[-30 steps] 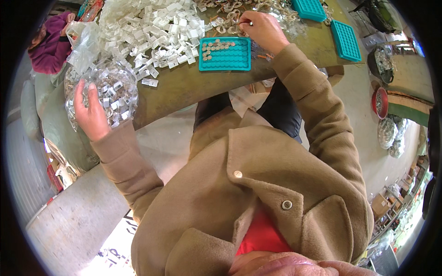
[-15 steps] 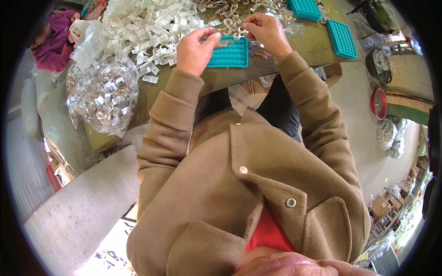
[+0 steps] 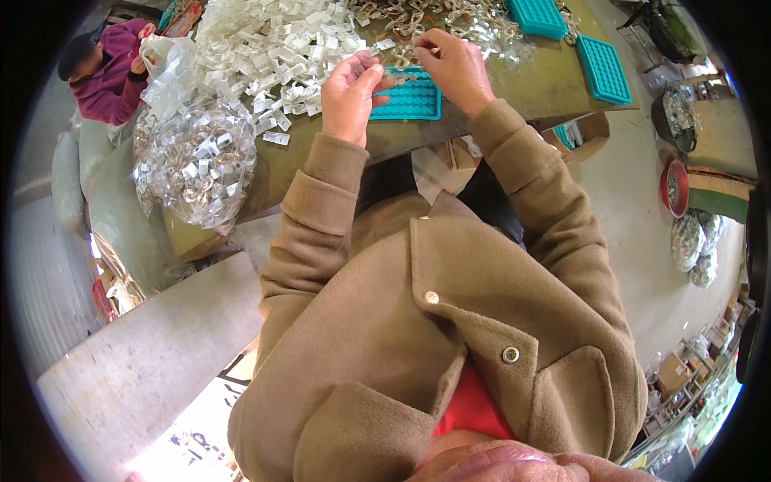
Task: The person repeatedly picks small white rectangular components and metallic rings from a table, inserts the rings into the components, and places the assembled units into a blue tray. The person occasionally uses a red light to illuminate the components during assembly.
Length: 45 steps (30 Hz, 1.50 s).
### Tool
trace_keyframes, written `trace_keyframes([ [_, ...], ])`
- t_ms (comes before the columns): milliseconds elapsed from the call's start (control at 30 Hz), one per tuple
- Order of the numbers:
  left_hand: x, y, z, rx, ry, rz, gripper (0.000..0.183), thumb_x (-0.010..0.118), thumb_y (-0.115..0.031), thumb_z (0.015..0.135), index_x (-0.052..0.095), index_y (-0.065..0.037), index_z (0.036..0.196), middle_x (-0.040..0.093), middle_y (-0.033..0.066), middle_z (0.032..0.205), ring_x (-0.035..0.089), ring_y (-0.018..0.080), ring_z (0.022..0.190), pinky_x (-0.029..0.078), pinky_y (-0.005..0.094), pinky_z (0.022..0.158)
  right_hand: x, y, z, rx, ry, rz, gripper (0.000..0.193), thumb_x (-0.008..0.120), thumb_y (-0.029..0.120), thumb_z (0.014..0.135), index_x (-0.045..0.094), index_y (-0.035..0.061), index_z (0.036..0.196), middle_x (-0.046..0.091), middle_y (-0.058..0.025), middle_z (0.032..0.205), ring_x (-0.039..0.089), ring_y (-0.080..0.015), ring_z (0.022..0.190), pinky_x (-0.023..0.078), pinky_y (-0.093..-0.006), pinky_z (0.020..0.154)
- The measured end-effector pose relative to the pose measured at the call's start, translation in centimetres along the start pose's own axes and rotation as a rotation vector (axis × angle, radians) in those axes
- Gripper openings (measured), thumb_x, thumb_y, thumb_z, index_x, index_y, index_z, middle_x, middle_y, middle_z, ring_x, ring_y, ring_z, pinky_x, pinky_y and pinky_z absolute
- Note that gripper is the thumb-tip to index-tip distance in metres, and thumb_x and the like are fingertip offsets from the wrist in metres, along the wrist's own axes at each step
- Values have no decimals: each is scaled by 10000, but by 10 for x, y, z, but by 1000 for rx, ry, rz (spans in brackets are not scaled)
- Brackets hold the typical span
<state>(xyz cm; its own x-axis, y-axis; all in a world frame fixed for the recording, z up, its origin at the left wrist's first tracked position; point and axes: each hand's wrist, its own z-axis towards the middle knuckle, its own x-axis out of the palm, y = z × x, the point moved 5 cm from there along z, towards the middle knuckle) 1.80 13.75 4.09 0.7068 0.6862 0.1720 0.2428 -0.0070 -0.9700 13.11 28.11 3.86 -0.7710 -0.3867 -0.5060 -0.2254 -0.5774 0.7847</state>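
Note:
My left hand [image 3: 347, 98] is over the left end of a turquoise tray [image 3: 424, 109] with rows of small hollows. Its thumb and fingers are curled together, and what they hold is too small to make out. Small clear pieces [image 3: 399, 79] show beside its fingertips, over the tray. Just right of it, my right hand [image 3: 458, 71] is closed in a pinch above the tray's far right corner; the pinched thing is mostly hidden. Beyond both hands lie chain-like beige and clear trinkets [image 3: 418, 14]. A loose white piece [image 3: 383, 46] is near my left fingertips.
A large heap of small white plastic pieces [image 3: 273, 52] covers the table's left part. A clear bag of trinkets [image 3: 197, 165] sits at the left edge. Two more turquoise trays [image 3: 536, 18] [image 3: 604, 71] are at the right. A person in purple [image 3: 112, 68] sits far left.
The whole view has shifted slightly right and down. My right hand has moved a little left, closer to my left hand, whose fingers are turned slightly more open to view.

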Motion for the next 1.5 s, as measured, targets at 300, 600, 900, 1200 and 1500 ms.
trace_keyframes([
  [300, -8, -39, -24, 379, -1, -19, 305, 542, -29, 924, 587, -19, 1226, 658, 102, 1122, 670, 125, 737, 518, 216, 551, 2, 37, 0, 139, 50, 553, 122, 650, 98, 894, 668, 10, 977, 638, -7, 754, 604, -65, 678, 505, -215, 629],
  [600, -15, -29, -42, 443, -84, 438, 238, 670, -86, 891, 542, 1, 1072, 670, 60, 853, 613, 77, 678, 520, 216, 576, 20, 70, -31, 173, 142, 837, 148, 651, 95, 872, 661, -35, 939, 665, -44, 818, 617, -82, 752, 514, -231, 665],
  [900, -24, -10, -65, 459, -152, 524, 92, 675, -110, 846, 641, -28, 870, 661, 43, 687, 601, 82, 607, 497, 255, 579, 29, 71, -62, 320, 115, 921, 301, 675, 110, 874, 561, 1, 1130, 628, -34, 798, 602, -92, 747, 518, -241, 668],
  [1200, -16, 32, -94, -73, -41, -269, 61, 635, -70, 869, 628, -50, 927, 536, -39, 644, 406, 14, 487, 277, 180, 407, 43, 47, -101, 581, 249, 975, 169, 708, 190, 883, 623, 57, 824, 575, 20, 694, 507, -47, 595, 415, -193, 545],
  [1500, -24, 24, -102, -51, -97, -180, 46, 641, -69, 856, 622, -45, 891, 623, 16, 743, 546, 54, 575, 403, 195, 438, 44, 53, -105, 511, 409, 1073, 91, 682, 139, 892, 659, 53, 872, 586, 38, 766, 488, -48, 663, 400, -197, 619],
])
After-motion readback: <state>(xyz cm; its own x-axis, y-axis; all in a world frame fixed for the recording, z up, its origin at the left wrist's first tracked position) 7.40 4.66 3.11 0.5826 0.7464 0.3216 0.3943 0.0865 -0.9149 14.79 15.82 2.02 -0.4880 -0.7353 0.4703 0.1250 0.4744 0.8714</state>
